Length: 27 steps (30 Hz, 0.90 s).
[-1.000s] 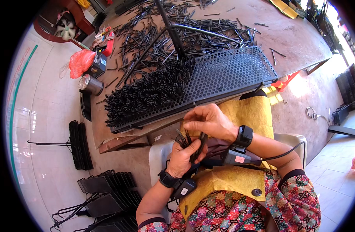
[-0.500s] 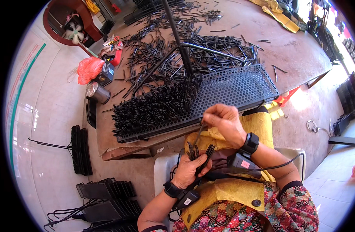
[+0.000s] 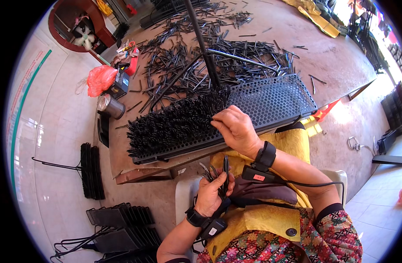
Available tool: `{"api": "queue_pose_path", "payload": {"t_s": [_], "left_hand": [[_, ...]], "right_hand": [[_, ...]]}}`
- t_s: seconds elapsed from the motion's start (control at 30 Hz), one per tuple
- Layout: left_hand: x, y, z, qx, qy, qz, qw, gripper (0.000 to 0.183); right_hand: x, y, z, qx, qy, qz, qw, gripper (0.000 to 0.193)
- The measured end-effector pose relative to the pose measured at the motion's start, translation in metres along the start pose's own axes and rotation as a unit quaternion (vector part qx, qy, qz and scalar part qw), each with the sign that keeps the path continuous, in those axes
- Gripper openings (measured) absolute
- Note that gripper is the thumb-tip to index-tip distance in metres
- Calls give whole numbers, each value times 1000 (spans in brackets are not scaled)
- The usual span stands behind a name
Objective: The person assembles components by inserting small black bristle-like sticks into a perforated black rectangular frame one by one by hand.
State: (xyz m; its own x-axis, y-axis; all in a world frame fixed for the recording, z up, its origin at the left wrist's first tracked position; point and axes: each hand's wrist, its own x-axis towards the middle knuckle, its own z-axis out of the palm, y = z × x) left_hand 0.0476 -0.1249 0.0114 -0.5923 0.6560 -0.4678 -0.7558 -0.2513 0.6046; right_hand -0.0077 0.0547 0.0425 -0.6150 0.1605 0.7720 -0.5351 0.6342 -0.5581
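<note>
The tabletop [image 3: 341, 57] carries a black perforated panel [image 3: 275, 98], half filled with upright black pins [image 3: 174, 122]. Each new pin is best seated square in the next free hole. The right hand [image 3: 236, 129] pinches one at the filled edge; the left hand [image 3: 212, 193] grips a spare bundle [image 3: 220, 175] over the lap.

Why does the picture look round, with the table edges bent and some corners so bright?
Head view: a fisheye lens bends the table edges and blackens the corners; sunlight washes out the floor at right; the right hand and perforated black tray stay sharp.
</note>
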Motion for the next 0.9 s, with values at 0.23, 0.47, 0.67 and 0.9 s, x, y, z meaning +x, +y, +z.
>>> {"api": "queue_pose_path", "payload": {"t_s": [0.23, 0.47, 0.67, 0.9], "left_hand": [[3, -3, -6, 7, -6, 22, 1000, 20], [1, -3, -3, 0, 12, 49, 999, 17], [4, -3, 4, 50, 2, 38, 998, 17], [1, -9, 4, 82, 32, -30, 996, 14]], "right_hand": [[10, -14, -2, -304, -265, -125, 907, 23], [-27, -15, -16, -67, -221, 69, 970, 31], [-61, -25, -36, 243, -248, 366, 863, 30], [-84, -29, -43, 125, -268, 329, 897, 20]]}}
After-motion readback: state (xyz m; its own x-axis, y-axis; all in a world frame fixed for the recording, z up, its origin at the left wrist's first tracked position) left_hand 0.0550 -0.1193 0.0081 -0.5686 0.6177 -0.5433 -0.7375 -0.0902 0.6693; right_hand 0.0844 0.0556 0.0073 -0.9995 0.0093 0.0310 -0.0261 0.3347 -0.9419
